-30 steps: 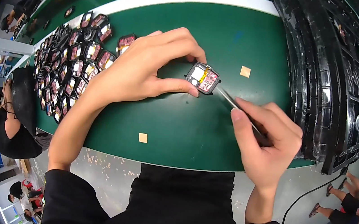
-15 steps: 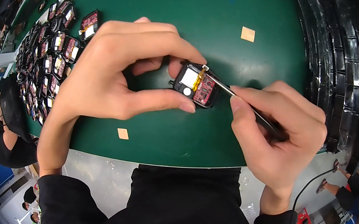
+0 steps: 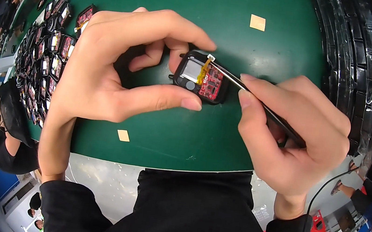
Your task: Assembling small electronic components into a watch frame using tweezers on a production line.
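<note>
Here, left hand (image 3: 107,68) fingers pinch the module (image 3: 200,76); right hand (image 3: 297,130) seemingly clamps tweezers (image 3: 253,101).

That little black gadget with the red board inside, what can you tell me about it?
The gadget is a small, black, seemingly plastic case lying open side up. Inside sit a red circuit board, a silvery block and a thin orange strip. The left hand pinches it just above the green mat, while tweezers in the right hand touch its upper edge.

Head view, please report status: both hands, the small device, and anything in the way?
Left hand pinches small open device, red board showing. Right hand grips tweezers, tip at device's top edge. Similar devices in rows at left, not in the way.
</note>
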Demonstrator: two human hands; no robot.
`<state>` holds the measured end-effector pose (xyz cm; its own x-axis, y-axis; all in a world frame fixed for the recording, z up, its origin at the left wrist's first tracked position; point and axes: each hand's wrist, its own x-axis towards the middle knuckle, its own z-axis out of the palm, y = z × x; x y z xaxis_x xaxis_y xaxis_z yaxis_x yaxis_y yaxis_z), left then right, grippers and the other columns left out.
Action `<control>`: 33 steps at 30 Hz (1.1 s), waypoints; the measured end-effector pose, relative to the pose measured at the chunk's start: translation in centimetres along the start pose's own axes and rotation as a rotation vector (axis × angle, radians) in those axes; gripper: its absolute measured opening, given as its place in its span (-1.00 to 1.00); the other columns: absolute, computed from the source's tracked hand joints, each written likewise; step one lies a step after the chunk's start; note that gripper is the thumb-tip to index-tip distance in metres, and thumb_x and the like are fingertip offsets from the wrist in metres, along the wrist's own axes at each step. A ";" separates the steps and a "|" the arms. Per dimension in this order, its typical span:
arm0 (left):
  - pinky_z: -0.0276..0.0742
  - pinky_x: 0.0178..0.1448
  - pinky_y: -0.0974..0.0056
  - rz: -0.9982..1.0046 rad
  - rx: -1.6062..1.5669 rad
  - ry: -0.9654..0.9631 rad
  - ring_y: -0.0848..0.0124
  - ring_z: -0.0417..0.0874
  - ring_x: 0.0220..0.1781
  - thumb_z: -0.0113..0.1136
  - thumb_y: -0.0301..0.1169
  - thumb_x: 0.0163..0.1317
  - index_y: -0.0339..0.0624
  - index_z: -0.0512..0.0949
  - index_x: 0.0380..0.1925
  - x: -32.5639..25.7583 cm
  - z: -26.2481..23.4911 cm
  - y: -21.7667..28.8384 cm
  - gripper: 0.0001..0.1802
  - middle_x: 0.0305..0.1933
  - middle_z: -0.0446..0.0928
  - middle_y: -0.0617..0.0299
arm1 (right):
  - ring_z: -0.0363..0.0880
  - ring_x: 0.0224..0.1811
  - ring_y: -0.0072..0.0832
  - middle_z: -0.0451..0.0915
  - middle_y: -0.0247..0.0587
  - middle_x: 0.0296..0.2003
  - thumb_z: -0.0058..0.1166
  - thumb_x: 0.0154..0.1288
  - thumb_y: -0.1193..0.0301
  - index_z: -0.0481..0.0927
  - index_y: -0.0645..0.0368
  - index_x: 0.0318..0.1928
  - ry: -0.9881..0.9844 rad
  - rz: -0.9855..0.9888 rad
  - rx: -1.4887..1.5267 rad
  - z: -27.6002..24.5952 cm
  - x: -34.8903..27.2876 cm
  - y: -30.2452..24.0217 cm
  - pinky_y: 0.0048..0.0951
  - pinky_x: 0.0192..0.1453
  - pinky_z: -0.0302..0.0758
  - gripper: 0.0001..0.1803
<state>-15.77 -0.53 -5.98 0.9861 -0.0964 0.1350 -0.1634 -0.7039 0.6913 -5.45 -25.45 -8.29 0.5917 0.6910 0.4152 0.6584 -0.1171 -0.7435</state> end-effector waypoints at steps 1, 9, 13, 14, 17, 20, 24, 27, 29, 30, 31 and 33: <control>0.24 -0.26 0.32 0.021 0.007 -0.008 0.51 0.31 -0.50 0.79 -0.24 -0.20 -0.36 0.81 0.04 0.1 0.0 -0.1 -0.26 -0.50 0.50 0.32 | 0.33 -0.63 -0.78 0.62 -0.37 -0.53 0.45 0.08 0.76 0.90 0.33 -0.14 0.040 -0.030 -0.042 0.1 -0.1 0.0 -0.62 -0.55 0.12 -0.70; 0.26 -0.27 0.31 0.043 0.048 -0.001 0.51 0.35 -0.51 0.75 -0.28 -0.22 -0.36 0.82 0.00 0.2 -0.1 -0.1 -0.32 -0.54 0.48 0.33 | 0.28 -0.64 -0.76 0.65 -0.39 -0.47 0.50 -0.02 0.75 0.91 0.28 -0.12 0.065 -0.109 -0.091 0.6 -0.3 0.6 -0.60 -0.57 0.10 -0.63; 0.27 -0.28 0.31 0.045 0.052 0.000 0.50 0.36 -0.52 0.74 -0.28 -0.21 -0.36 0.82 -0.01 0.2 -0.1 0.0 -0.32 -0.53 0.51 0.31 | 0.26 -0.64 -0.76 0.65 -0.41 -0.46 0.52 -0.04 0.74 0.92 0.25 -0.12 0.063 -0.127 -0.111 0.7 -0.3 0.6 -0.58 -0.58 0.09 -0.61; 0.27 -0.27 0.31 0.057 0.045 0.006 0.51 0.36 -0.52 0.74 -0.28 -0.22 -0.36 0.82 0.00 0.2 -0.1 -0.1 -0.32 -0.52 0.52 0.30 | 0.26 -0.64 -0.76 0.65 -0.41 -0.46 0.52 -0.04 0.74 0.92 0.25 -0.12 0.062 -0.127 -0.109 0.7 -0.3 0.6 -0.58 -0.58 0.09 -0.61; 0.28 -0.27 0.30 -0.047 0.009 0.000 0.51 0.36 -0.52 0.74 -0.28 -0.22 -0.36 0.83 -0.01 0.2 0.0 0.2 -0.32 -0.54 0.51 0.31 | 0.26 -0.64 -0.76 0.66 -0.40 -0.45 0.52 -0.04 0.73 0.92 0.25 -0.11 0.048 -0.137 -0.126 0.6 -0.2 0.7 -0.58 -0.58 0.09 -0.61; 0.26 -0.26 0.30 0.053 0.045 0.007 0.51 0.36 -0.53 0.76 -0.27 -0.24 -0.35 0.83 -0.01 0.1 0.0 -0.3 -0.31 -0.56 0.48 0.33 | 0.28 -0.63 -0.75 0.66 -0.39 -0.45 0.52 -0.03 0.75 0.92 0.25 -0.11 0.047 -0.146 -0.129 0.7 -0.2 0.7 -0.57 -0.58 0.11 -0.61; 0.24 -0.25 0.31 0.065 0.035 -0.017 0.52 0.37 -0.53 0.79 -0.23 -0.24 -0.34 0.83 -0.03 0.3 -0.3 -0.5 -0.30 -0.58 0.45 0.34 | 0.38 -0.60 -0.73 0.66 -0.36 -0.44 0.50 0.00 0.78 0.91 0.28 -0.11 0.063 -0.164 -0.097 1.0 -0.3 0.9 -0.57 -0.56 0.18 -0.63; 0.23 -0.23 0.30 0.068 0.013 -0.024 0.51 0.38 -0.53 0.80 -0.18 -0.23 -0.33 0.84 -0.03 0.3 -0.3 -0.8 -0.29 -0.59 0.43 0.35 | 0.44 -0.59 -0.70 0.66 -0.34 -0.44 0.50 0.01 0.79 0.91 0.30 -0.12 0.050 -0.149 -0.080 0.9 -0.2 0.6 -0.57 -0.55 0.23 -0.64; 0.24 -0.22 0.29 0.059 0.009 -0.036 0.51 0.39 -0.52 0.80 -0.15 -0.22 -0.33 0.84 -0.03 0.2 -0.4 -0.9 -0.28 -0.60 0.41 0.36 | 0.46 -0.58 -0.69 0.66 -0.33 -0.44 0.49 0.02 0.79 0.91 0.30 -0.12 0.036 -0.130 -0.078 1.0 -0.2 0.6 -0.56 -0.55 0.24 -0.65; 0.24 -0.22 0.29 0.061 0.008 -0.037 0.51 0.39 -0.52 0.80 -0.15 -0.22 -0.33 0.84 -0.03 0.3 -0.4 -0.9 -0.28 -0.60 0.41 0.36 | 0.46 -0.58 -0.69 0.66 -0.33 -0.44 0.50 0.03 0.79 0.91 0.30 -0.12 0.042 -0.140 -0.071 1.1 -0.2 0.7 -0.57 -0.55 0.25 -0.65; 0.24 -0.21 0.29 0.064 0.011 -0.042 0.51 0.40 -0.52 0.80 -0.15 -0.22 -0.33 0.84 -0.02 0.3 -0.4 -0.8 -0.28 -0.60 0.39 0.36 | 0.46 -0.57 -0.69 0.67 -0.33 -0.44 0.50 0.03 0.79 0.91 0.30 -0.12 0.048 -0.149 -0.063 1.1 -0.2 0.7 -0.57 -0.55 0.25 -0.65; 0.24 -0.21 0.29 0.067 0.015 -0.049 0.51 0.40 -0.52 0.80 -0.15 -0.21 -0.32 0.84 -0.02 0.4 -0.5 -0.8 -0.28 -0.61 0.38 0.37 | 0.46 -0.57 -0.69 0.66 -0.32 -0.45 0.49 0.04 0.79 0.91 0.30 -0.12 0.046 -0.149 -0.063 1.1 -0.2 0.7 -0.58 -0.54 0.25 -0.65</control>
<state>-15.27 0.37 -6.10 0.9733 -0.1772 0.1456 -0.2288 -0.7049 0.6713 -5.58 -24.89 -9.42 0.5045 0.6712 0.5431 0.7676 -0.0608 -0.6380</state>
